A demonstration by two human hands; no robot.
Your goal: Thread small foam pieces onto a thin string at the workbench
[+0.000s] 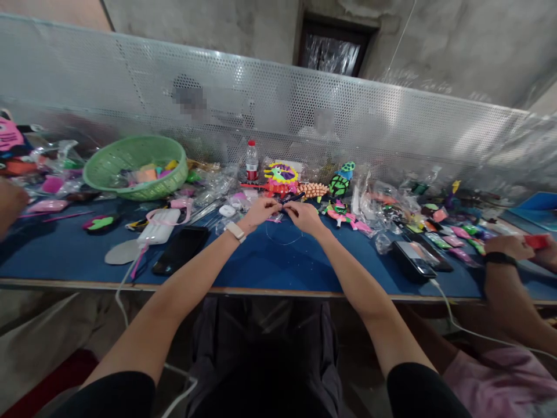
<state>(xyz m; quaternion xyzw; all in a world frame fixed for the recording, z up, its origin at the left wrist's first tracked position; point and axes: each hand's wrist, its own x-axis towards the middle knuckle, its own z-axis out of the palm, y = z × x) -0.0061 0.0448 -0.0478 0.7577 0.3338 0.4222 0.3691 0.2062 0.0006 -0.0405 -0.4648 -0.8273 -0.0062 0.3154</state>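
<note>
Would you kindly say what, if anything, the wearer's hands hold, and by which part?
The left hand and right hand pinch a small dark piece between fingertips; which part cannot be told.

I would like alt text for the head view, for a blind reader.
A person's left hand and right hand pinch a small dark piece above a blue table, among colourful figures, plastic and phones; a green basket stands at left.

Reads as a craft workshop from my end: long blue workbench [278, 267], bare concrete wall [209, 26], perforated metal divider [270, 93], foam-clay figures [313, 190], bagged clay [456, 241].
</note>
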